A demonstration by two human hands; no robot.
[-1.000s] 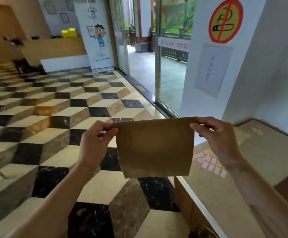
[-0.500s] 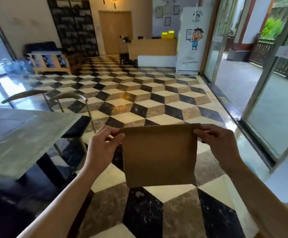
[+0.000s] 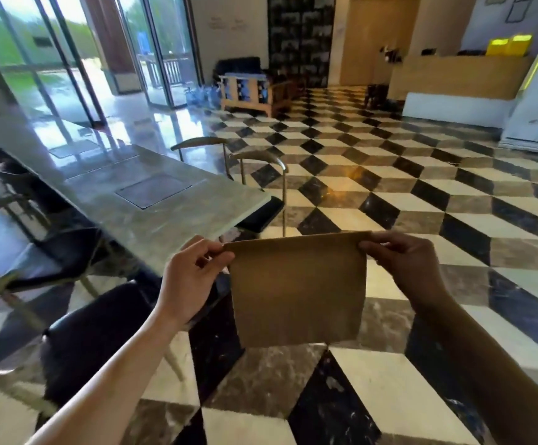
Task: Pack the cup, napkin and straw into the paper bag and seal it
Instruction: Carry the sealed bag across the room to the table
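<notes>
Head view: paper bag (image 3: 298, 290) is held up flat in the air between both hands, well above the chequered floor (image 3: 421, 200). Left hand (image 3: 190, 281) is placed at the bag's upper left corner; that corner is pinched between thumb and curled fingers. Right hand (image 3: 405, 268) is placed at the upper right corner, which is pinched in the same way. The top edge is stretched level between the two grips; the rest of the bag hangs straight down below them, its lower edge free. Whether the mouth is folded or sealed cannot be told. A grey stone-topped table (image 3: 152, 207) is seen to the left, behind the left hand, with chairs (image 3: 261, 175) set round it. A wooden counter (image 3: 453, 75) is seen far back on the right.
</notes>
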